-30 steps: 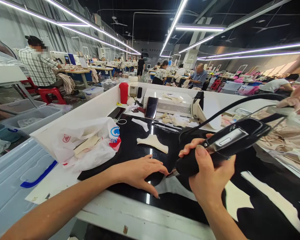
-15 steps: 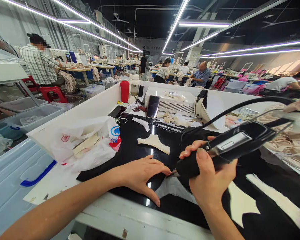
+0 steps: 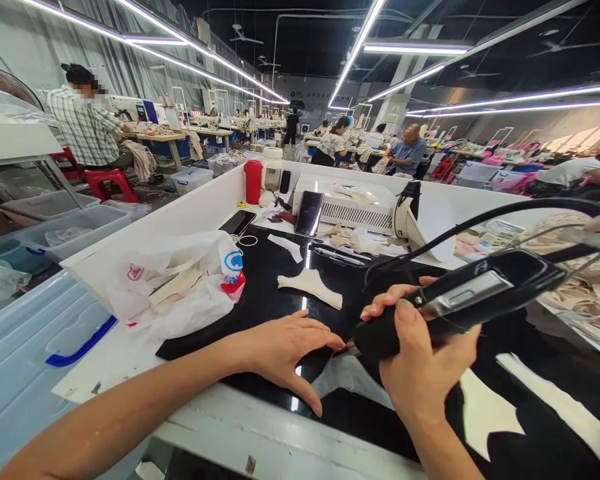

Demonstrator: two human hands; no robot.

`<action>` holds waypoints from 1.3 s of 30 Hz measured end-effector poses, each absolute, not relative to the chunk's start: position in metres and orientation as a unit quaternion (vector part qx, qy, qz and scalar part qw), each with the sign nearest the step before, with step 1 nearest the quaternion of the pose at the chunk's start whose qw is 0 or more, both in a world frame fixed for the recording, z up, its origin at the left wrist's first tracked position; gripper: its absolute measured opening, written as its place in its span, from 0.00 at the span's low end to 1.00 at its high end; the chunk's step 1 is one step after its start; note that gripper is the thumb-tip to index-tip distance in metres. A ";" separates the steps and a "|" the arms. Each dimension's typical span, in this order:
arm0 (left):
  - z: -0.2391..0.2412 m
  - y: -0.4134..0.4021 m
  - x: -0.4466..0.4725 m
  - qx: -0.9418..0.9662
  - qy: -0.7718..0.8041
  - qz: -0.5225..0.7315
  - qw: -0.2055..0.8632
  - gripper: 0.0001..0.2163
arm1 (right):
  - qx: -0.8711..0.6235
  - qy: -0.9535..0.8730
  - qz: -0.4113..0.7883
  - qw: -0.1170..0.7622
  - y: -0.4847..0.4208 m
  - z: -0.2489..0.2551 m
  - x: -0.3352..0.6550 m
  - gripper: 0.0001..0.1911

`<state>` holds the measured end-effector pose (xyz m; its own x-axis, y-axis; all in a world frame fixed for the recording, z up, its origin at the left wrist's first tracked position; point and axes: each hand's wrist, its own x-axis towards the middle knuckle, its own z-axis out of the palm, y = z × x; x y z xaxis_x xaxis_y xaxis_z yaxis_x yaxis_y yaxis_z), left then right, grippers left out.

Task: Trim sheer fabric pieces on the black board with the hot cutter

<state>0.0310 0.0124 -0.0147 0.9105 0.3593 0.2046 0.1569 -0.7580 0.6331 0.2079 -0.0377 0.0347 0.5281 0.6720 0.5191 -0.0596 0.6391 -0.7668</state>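
Plastic bag [image 3: 200,313] lying at ten o'clock from splayed left hand [image 3: 283,353]; cream piece [image 3: 310,288] lying at one; grey piece [image 3: 353,379] at four; right hand [image 3: 425,363] gripping black tool [image 3: 460,303], partly hiding grey piece; black mat [image 3: 260,270] shining beneath; co-workers [image 3: 405,157] sitting beyond at eleven and one

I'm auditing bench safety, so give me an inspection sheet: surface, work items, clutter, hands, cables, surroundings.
Surface: glossy black sheet on a white bench.
Work items: black handheld tool, its tip at a sheer grey piece; cream piece beyond.
Clutter: plastic bag, propped phone, red cup, scraps.
Hands: right hand grips the tool; left hand spread beside its tip, contact unclear.
Cables: black cable arches above the tool; white cord near the bag.
Surroundings: people seated beyond, clear bins at left.
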 end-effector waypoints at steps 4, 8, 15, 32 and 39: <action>-0.012 0.013 0.031 0.919 0.136 0.148 0.339 0.38 | -0.364 -0.420 0.236 0.797 -0.039 0.036 0.207 0.22; -0.006 0.014 0.030 0.918 0.136 0.135 0.346 0.35 | -0.358 -0.410 0.250 0.801 -0.045 0.038 0.204 0.24; -0.003 0.015 0.027 0.919 0.131 0.125 0.351 0.33 | -0.352 -0.423 0.259 0.794 -0.050 0.035 0.201 0.23; 0.004 0.017 0.019 0.928 0.139 0.077 0.337 0.27 | -0.354 -0.431 0.256 0.790 -0.048 0.032 0.200 0.23; 0.005 0.018 0.017 0.930 0.141 0.053 0.337 0.28 | -0.368 -0.431 0.254 0.784 -0.049 0.030 0.199 0.20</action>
